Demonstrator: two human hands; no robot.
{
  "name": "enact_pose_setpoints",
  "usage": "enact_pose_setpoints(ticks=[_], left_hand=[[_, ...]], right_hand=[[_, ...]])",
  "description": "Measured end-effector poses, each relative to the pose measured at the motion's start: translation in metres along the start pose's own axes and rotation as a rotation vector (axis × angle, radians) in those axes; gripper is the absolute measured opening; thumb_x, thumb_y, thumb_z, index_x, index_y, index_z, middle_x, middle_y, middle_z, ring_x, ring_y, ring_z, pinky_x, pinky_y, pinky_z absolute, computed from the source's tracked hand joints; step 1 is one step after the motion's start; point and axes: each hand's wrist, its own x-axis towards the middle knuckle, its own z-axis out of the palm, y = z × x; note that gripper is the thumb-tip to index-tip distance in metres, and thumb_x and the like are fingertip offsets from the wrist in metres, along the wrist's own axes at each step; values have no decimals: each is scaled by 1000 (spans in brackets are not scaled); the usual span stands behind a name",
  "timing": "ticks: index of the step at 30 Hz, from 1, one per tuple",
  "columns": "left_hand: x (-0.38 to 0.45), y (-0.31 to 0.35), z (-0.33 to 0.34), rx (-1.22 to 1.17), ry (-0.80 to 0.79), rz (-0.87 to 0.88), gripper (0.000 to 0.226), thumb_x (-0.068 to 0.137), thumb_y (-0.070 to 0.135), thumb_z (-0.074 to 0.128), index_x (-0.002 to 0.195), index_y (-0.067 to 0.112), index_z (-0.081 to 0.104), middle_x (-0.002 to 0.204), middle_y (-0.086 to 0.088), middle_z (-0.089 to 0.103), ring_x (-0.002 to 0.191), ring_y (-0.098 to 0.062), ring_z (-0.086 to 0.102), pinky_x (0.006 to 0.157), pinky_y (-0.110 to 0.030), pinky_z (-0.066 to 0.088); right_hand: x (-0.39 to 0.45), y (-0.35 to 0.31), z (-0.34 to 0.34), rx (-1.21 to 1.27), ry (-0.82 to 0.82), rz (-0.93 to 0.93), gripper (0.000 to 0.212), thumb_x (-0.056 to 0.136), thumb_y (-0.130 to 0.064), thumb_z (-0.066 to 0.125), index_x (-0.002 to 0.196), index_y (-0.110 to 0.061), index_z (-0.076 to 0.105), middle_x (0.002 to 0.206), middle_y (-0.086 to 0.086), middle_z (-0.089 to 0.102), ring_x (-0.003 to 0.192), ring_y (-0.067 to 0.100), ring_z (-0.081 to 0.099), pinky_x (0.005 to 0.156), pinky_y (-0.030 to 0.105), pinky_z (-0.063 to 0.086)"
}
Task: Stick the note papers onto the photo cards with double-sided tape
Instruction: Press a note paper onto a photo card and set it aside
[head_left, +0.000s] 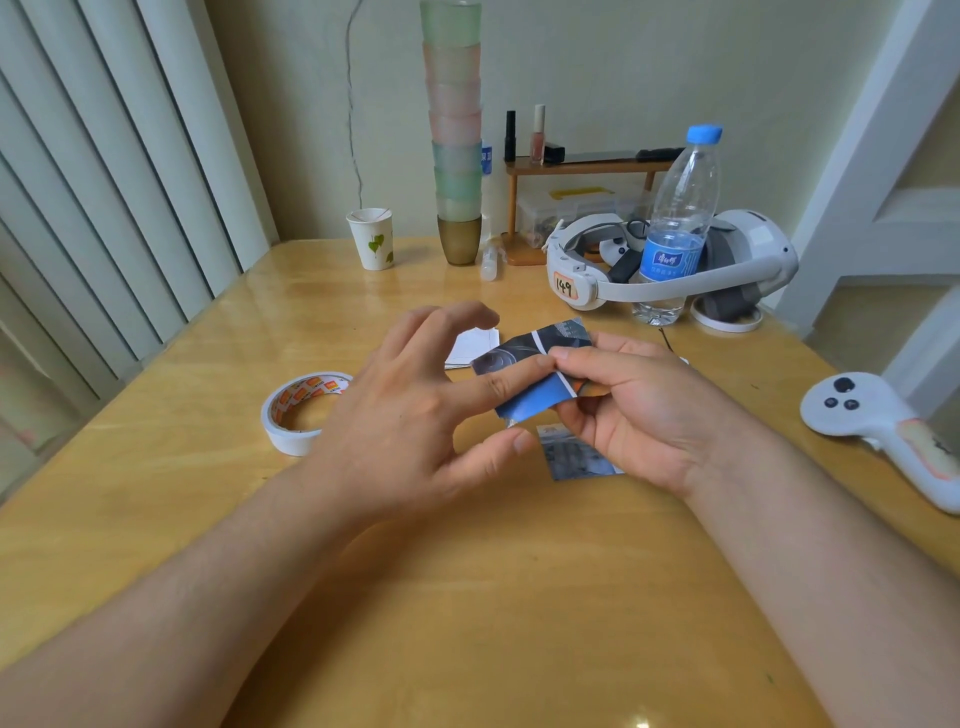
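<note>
**A:** I'm on the head view, the only one we have. What's in hand?

**B:** My right hand pinches a photo card by its right end, thumb on top, fingers curled under, lifted just above the table. A white strip of tape runs across the card's face. My left hand is at the card's left side: forefinger laid straight along the face toward the strip, thumb just below the lower edge, the other fingers spread and raised. It grips nothing.

**A:** And the other things?

**B:** The tape roll lies flat just left of my left hand. The note papers are a pale stack behind the card, partly hidden by my fingers. A second photo card lies on the table under my right hand.

**A:** So the step is the tape itself?

**B:** I judge so: rubbing the strip down, or picking at its backing. I can't tell whether the liner is on. To do it well I'd keep the right pinch clear of the strip, press along its length with the fingertip so no bubble stays, then lift the liner from a corner at a shallow angle, so the strip doesn't come off with it.
</note>
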Motion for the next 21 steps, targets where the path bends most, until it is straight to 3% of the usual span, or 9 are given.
enact_pose_setpoints(ticks=[7,12,21], left_hand=[[-4,1,4,-37,15,-20,53,103,57,50,152,38,52,137,-12,51,124,-31,49,105,-42,44],[-4,2,8,3,10,-35,55,103,56,46,156,39,46,102,-4,46,91,-26,44,83,-42,46],[-5,2,14,22,-3,-29,63,106,59,41,164,39,24,94,2,45,83,-23,40,75,-41,46]], right_hand=[[0,-2,0,52,31,32,6,98,-5,64,94,-8,68,82,10,70,67,14,66,50,19,51],[1,-2,-1,63,27,31,8,100,-7,62,96,-7,69,81,9,69,68,14,67,52,19,53],[1,-3,-1,103,8,26,9,100,-8,62,104,-7,70,81,8,71,64,12,69,55,18,54]])
